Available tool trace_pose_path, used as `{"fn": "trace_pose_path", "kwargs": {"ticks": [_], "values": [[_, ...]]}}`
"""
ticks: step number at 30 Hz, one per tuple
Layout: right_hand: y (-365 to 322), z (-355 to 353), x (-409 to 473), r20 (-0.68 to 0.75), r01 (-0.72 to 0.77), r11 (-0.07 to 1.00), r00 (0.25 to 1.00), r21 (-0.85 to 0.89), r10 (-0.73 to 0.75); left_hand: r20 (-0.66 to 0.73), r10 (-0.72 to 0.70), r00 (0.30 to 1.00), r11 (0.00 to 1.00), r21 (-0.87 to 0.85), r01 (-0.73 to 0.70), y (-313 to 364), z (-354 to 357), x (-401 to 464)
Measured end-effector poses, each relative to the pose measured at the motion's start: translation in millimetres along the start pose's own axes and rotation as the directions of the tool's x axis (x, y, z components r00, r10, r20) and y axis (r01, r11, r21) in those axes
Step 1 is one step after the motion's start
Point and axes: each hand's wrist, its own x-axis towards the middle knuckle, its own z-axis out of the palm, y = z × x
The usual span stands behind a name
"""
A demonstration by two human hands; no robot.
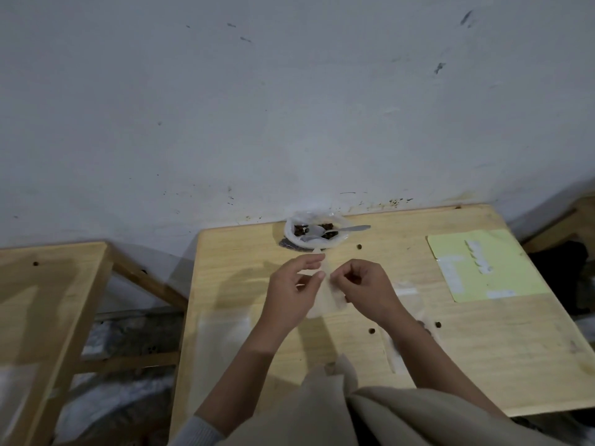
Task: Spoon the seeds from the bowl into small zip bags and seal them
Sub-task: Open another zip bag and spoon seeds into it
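Note:
A small clear zip bag hangs above the middle of the wooden table. My left hand pinches its upper left edge and my right hand pinches its right side with curled fingers. The bag looks empty, though it is blurred. At the table's far edge by the wall stands a white bowl holding dark seeds. A metal spoon lies in the bowl with its handle pointing right.
A pale yellow sheet with white labels lies at the far right of the table. More clear bags lie flat to the right of my hands and at the left. A second wooden frame stands to the left across a gap.

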Motion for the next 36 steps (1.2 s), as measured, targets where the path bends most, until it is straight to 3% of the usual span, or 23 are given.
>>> {"fn": "trace_pose_path", "kwargs": {"ticks": [7, 12, 16, 21, 27, 36], "values": [[-1, 1, -2, 0.151, -0.022, 0.992, 0.989, 0.121, 0.003, -0.046, -0.157, 0.987, 0.985, -0.075, 0.153, 0, 2, 6], [-4, 2, 0, 0.142, -0.052, 0.981, 0.989, 0.186, 0.026, -0.118, -0.241, 0.963, 0.953, -0.214, 0.213, 2, -1, 6], [-4, 6, 2, 0.137, 0.004, 0.980, 0.990, 0.200, -0.032, -0.137, -0.296, 0.945, 0.919, -0.310, 0.243, 3, -5, 7], [-5, 12, 2, 0.160, 0.003, 0.983, 0.987, 0.184, -0.033, -0.100, -0.317, 0.943, 0.883, -0.394, 0.255, 5, -6, 6], [-5, 11, 4, 0.136, -0.018, 0.972, 0.991, 0.235, -0.015, 0.039, -0.328, 0.944, 0.858, -0.405, 0.315, 4, -16, 10], [-9, 11, 5, 0.124, -0.041, 0.969, 0.992, 0.243, 0.011, 0.014, -0.362, 0.932, 0.846, -0.414, 0.335, 4, -18, 8]]}}
